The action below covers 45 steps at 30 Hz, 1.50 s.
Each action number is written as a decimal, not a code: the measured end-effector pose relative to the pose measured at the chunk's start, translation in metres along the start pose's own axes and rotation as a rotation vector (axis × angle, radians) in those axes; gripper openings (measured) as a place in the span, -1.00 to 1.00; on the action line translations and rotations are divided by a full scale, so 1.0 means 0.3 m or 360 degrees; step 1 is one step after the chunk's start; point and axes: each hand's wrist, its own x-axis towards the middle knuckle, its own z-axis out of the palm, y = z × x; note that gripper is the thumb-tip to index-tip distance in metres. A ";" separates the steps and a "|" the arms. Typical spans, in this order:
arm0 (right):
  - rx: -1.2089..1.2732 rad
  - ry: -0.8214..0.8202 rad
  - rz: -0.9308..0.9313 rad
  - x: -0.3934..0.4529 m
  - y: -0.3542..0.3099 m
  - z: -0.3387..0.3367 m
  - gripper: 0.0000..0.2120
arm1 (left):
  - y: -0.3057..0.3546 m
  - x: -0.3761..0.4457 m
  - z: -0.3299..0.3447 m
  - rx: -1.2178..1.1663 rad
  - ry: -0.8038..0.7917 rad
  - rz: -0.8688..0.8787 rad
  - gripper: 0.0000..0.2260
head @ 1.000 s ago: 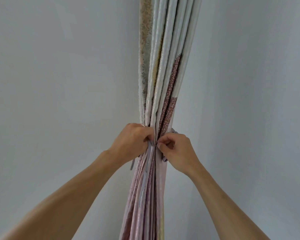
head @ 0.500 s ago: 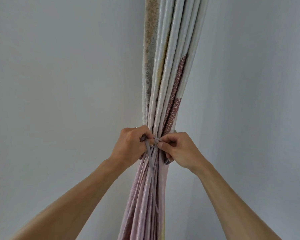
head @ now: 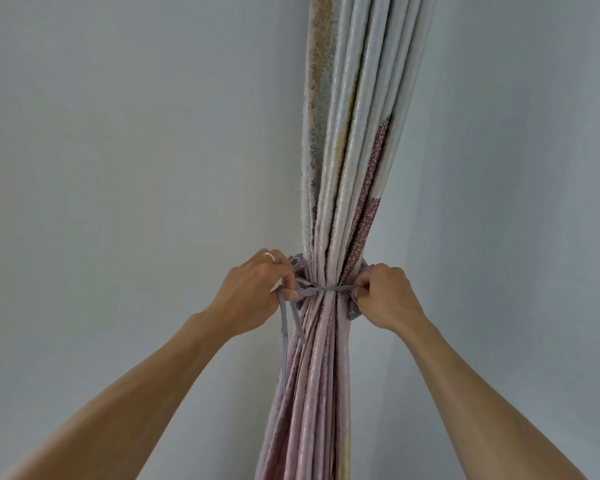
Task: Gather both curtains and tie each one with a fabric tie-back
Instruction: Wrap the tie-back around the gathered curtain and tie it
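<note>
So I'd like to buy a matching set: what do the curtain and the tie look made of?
The curtain looks like a woven cloth with a faint sheen; its pale folds catch light, and printed speckled patches show. Probably a thick synthetic weave, though that is a guess. The tie looks like a soft matte grey fabric strip, thin and limp where its ends dangle.

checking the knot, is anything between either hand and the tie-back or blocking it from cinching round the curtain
Nothing visible does. The left hand and right hand each pinch an end of the tie-back, which lies straight across the gathered curtain, touching the folds.
</note>
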 end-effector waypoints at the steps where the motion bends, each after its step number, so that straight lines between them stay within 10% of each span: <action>1: -0.0031 0.0000 -0.0003 -0.002 -0.001 -0.001 -0.84 | 0.003 -0.001 0.002 -0.0005 0.0016 -0.0012 -0.89; 12: 0.0445 -0.0061 -0.0204 -0.045 -0.036 -0.054 -0.81 | 0.058 0.040 -0.046 -0.1838 -0.0222 -0.0906 -0.83; 23: 0.0510 -0.0026 -0.0126 -0.039 0.001 -0.072 -0.84 | 0.022 0.092 -0.090 -0.0235 -0.0460 -0.0473 -0.88; 36: 0.0536 0.0056 -0.0206 -0.027 -0.047 -0.068 -0.73 | 0.169 0.147 0.025 -0.1915 -0.0075 -0.0856 -0.64; 45: 0.0644 0.0158 -0.0177 -0.051 -0.036 -0.114 -0.82 | 0.148 0.134 0.068 -0.1502 -0.0340 -0.0759 -0.85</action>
